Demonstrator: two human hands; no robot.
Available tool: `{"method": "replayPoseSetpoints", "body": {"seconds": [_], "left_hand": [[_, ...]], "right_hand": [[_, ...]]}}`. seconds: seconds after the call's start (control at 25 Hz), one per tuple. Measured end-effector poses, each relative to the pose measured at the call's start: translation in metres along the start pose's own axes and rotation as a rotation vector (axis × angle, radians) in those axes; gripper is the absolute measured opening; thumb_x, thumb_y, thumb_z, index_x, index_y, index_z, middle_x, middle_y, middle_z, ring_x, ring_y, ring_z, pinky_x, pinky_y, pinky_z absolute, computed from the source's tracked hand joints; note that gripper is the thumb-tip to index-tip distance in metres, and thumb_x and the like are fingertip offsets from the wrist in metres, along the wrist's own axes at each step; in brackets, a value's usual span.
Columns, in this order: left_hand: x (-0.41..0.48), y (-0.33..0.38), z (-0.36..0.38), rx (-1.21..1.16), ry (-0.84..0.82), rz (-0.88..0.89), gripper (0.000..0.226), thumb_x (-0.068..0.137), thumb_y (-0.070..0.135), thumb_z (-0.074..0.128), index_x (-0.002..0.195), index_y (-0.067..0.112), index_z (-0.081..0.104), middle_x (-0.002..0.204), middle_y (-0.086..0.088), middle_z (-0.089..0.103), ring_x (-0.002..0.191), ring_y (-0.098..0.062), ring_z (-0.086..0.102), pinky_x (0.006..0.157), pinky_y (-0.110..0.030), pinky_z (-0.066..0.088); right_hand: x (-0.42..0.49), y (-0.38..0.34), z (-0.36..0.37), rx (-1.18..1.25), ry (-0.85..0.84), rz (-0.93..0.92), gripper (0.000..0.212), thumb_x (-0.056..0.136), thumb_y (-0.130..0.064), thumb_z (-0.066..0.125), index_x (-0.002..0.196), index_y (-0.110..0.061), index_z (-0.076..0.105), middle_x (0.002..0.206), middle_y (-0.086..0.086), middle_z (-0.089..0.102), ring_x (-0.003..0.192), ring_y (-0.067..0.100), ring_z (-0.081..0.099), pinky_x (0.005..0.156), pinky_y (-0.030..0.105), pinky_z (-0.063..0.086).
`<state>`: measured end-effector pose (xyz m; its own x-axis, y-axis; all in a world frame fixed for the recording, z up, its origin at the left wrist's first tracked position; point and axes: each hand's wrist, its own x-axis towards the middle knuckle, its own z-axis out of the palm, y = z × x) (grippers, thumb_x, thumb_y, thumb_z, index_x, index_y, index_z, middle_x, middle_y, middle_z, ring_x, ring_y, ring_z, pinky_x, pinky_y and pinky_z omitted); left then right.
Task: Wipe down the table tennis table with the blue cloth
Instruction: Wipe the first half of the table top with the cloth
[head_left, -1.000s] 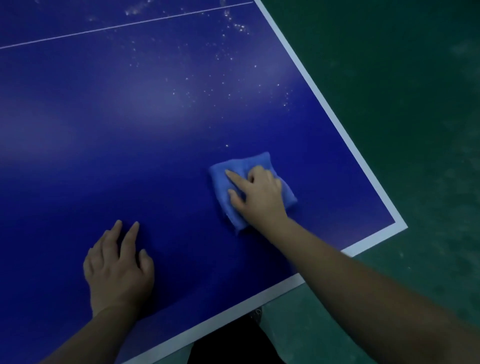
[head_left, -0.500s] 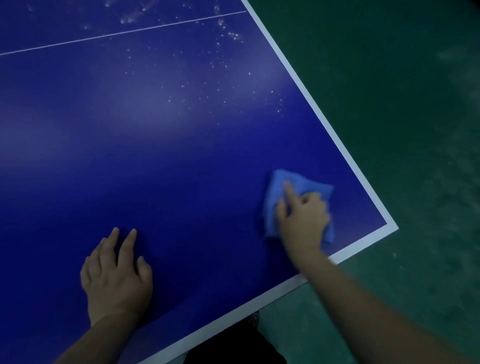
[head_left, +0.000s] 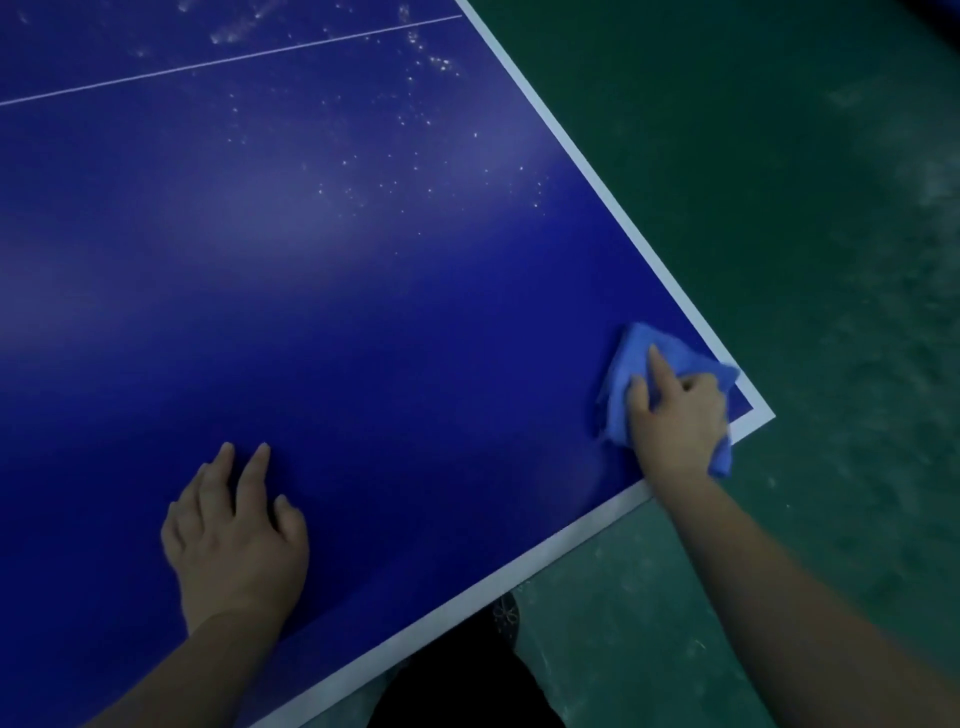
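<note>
The dark blue table tennis table (head_left: 363, 312) fills the left and middle of the head view, its white-edged near right corner (head_left: 761, 414) at the right. A bunched blue cloth (head_left: 631, 353) lies just inside that corner, one end hanging over the near edge. My right hand (head_left: 675, 421) presses on the cloth, index finger straight and pointing away, the other fingers curled into the fabric. My left hand (head_left: 236, 540) rests flat on the tabletop near the front edge, fingers spread, holding nothing.
White specks and smears (head_left: 415, 119) dot the far part of the tabletop, on both sides of a thin white line (head_left: 234, 60). Green floor (head_left: 779, 208) lies beyond the right and near edges. My dark-clothed legs (head_left: 457, 686) show under the near edge.
My right hand has slid the cloth rightward across the tabletop, from near the middle to the near right corner. My left hand has stayed planted in place.
</note>
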<state>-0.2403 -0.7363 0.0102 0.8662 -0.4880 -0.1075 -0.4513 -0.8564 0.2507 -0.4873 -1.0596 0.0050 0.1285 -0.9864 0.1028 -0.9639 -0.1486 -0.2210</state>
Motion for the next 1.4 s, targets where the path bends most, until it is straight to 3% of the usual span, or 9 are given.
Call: {"method": "replayPoseSetpoints", "body": {"seconds": [0.28, 0.36, 0.52, 0.68, 0.88, 1.0, 1.16, 1.32, 1.4], "left_hand": [[0.0, -0.004, 0.003, 0.007, 0.005, 0.004, 0.052, 0.095, 0.033, 0.041, 0.146, 0.025, 0.037, 0.156, -0.006, 0.026, 0.142, -0.027, 0.018, 0.117, -0.054, 0.014], [0.0, -0.003, 0.001, 0.001, 0.002, 0.015, 0.057, 0.091, 0.038, 0.032, 0.146, 0.024, 0.036, 0.156, -0.006, 0.027, 0.143, -0.027, 0.019, 0.117, -0.052, 0.013], [-0.002, 0.0, -0.001, -0.016, 0.02, 0.035, 0.06, 0.089, 0.038, 0.03, 0.146, 0.022, 0.038, 0.155, -0.007, 0.028, 0.143, -0.028, 0.02, 0.117, -0.052, 0.012], [-0.001, -0.001, -0.001, -0.012, 0.024, 0.035, 0.052, 0.095, 0.03, 0.041, 0.147, 0.022, 0.038, 0.155, -0.008, 0.028, 0.143, -0.029, 0.021, 0.118, -0.053, 0.013], [-0.001, -0.001, 0.0, -0.026, 0.04, 0.029, 0.051, 0.096, 0.024, 0.046, 0.147, 0.021, 0.039, 0.156, -0.008, 0.028, 0.142, -0.03, 0.021, 0.118, -0.053, 0.012], [-0.002, -0.001, 0.001, -0.022, 0.054, 0.047, 0.055, 0.092, 0.034, 0.035, 0.146, 0.022, 0.038, 0.155, -0.009, 0.029, 0.141, -0.03, 0.022, 0.117, -0.053, 0.013], [-0.001, 0.0, 0.001, -0.027, 0.057, 0.052, 0.051, 0.095, 0.028, 0.042, 0.146, 0.021, 0.039, 0.154, -0.008, 0.029, 0.142, -0.03, 0.022, 0.117, -0.055, 0.015], [-0.002, 0.0, -0.001, -0.025, 0.043, 0.029, 0.051, 0.095, 0.024, 0.048, 0.146, 0.021, 0.04, 0.155, -0.007, 0.029, 0.142, -0.03, 0.022, 0.118, -0.053, 0.014], [0.001, 0.001, 0.001, -0.044, 0.044, 0.012, 0.05, 0.095, 0.023, 0.049, 0.144, 0.021, 0.042, 0.155, -0.007, 0.029, 0.142, -0.029, 0.022, 0.118, -0.054, 0.013]], "right_hand": [[-0.118, -0.053, 0.004, 0.111, -0.154, -0.785, 0.043, 0.086, -0.048, 0.052, 0.127, -0.038, 0.058, 0.081, -0.002, 0.039, 0.071, 0.017, 0.037, 0.062, 0.029, 0.027], [-0.066, -0.017, -0.001, 0.075, -0.033, -0.576, 0.042, 0.086, -0.041, 0.057, 0.127, -0.033, 0.063, 0.081, 0.008, 0.046, 0.07, 0.028, 0.048, 0.06, 0.034, 0.038], [0.003, 0.028, -0.015, 0.061, -0.008, -0.009, 0.047, 0.091, -0.042, 0.056, 0.136, -0.031, 0.056, 0.101, 0.013, 0.047, 0.092, 0.036, 0.051, 0.088, 0.045, 0.045], [-0.098, -0.046, 0.0, 0.122, -0.01, -0.405, 0.042, 0.085, -0.039, 0.059, 0.126, -0.031, 0.064, 0.085, 0.011, 0.05, 0.073, 0.029, 0.049, 0.064, 0.036, 0.039], [-0.167, -0.071, 0.0, 0.216, -0.183, -0.77, 0.045, 0.082, -0.048, 0.055, 0.125, -0.038, 0.06, 0.081, 0.001, 0.045, 0.069, 0.021, 0.043, 0.061, 0.031, 0.032], [-0.076, -0.009, -0.008, 0.114, -0.002, -0.499, 0.04, 0.086, -0.039, 0.057, 0.123, -0.028, 0.068, 0.082, 0.013, 0.051, 0.07, 0.033, 0.051, 0.061, 0.039, 0.045], [-0.01, 0.031, -0.015, 0.09, -0.01, -0.057, 0.045, 0.091, -0.042, 0.058, 0.135, -0.031, 0.058, 0.102, 0.012, 0.047, 0.094, 0.034, 0.05, 0.089, 0.043, 0.044], [-0.095, -0.053, 0.002, 0.16, -0.04, -0.531, 0.041, 0.083, -0.04, 0.055, 0.12, -0.03, 0.069, 0.081, 0.011, 0.051, 0.069, 0.03, 0.05, 0.059, 0.034, 0.037], [-0.122, -0.101, 0.012, 0.199, -0.144, -0.804, 0.042, 0.081, -0.044, 0.055, 0.119, -0.033, 0.068, 0.079, 0.006, 0.049, 0.067, 0.026, 0.047, 0.06, 0.031, 0.03]]}}
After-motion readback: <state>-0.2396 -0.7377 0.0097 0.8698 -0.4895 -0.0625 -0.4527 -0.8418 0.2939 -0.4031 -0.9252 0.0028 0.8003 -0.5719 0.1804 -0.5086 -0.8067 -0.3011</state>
